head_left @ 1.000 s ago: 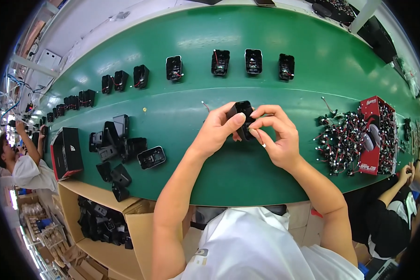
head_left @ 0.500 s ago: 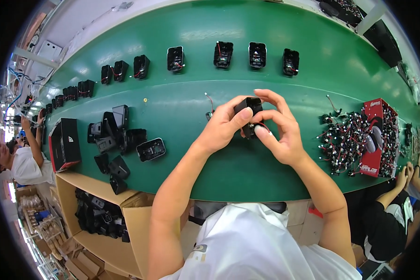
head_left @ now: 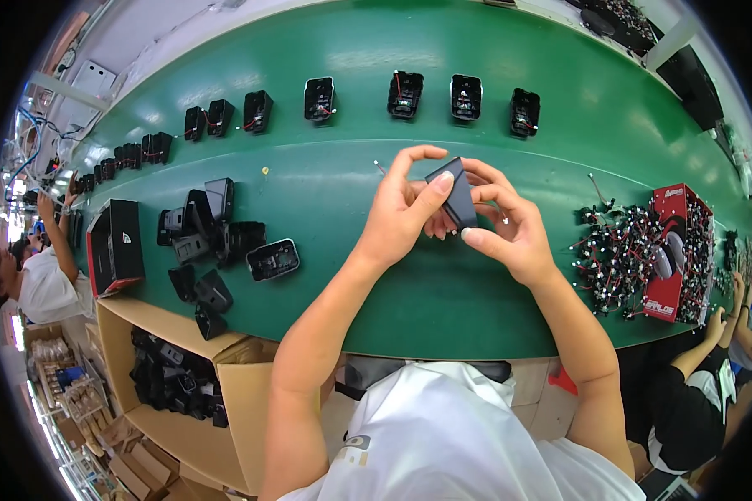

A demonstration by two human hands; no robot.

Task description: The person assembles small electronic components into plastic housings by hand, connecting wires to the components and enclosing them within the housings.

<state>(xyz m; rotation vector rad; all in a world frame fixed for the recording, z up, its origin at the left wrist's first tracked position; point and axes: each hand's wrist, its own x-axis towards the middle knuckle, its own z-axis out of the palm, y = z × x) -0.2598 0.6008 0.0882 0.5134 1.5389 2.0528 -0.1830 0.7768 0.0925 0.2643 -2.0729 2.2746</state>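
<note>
Two hands together over the desk (head_left: 443,305), one black housing (head_left: 459,199) between them. I have it in the head view, held up off the green top, tilted, smooth dark side toward me. Left hand (head_left: 399,219) is clamped on it: thumb flat on the face, fingers behind. Right hand (head_left: 510,227) is curled around its right side, thumb tip by the lower end; can't tell if that one actually grips. Small white connector (head_left: 505,220) shows by the right fingers. Another white-tipped lead (head_left: 379,168) sticks out past the left hand.

Far side: I get a row of open black housings (head_left: 466,98), red wires in several, running off left. Left: heap of black shells (head_left: 196,219), one open shell (head_left: 273,260) face up beside it, black box (head_left: 115,249) with red edging further out. Lower left, cardboard carton (head_left: 255,417) with more dark shells inside. Right: tangled pile of wired parts (head_left: 614,263) against a red box (head_left: 667,250). Co-workers at both edges, white shirt (head_left: 57,288) left, black-and-white top (head_left: 689,417) right.
</note>
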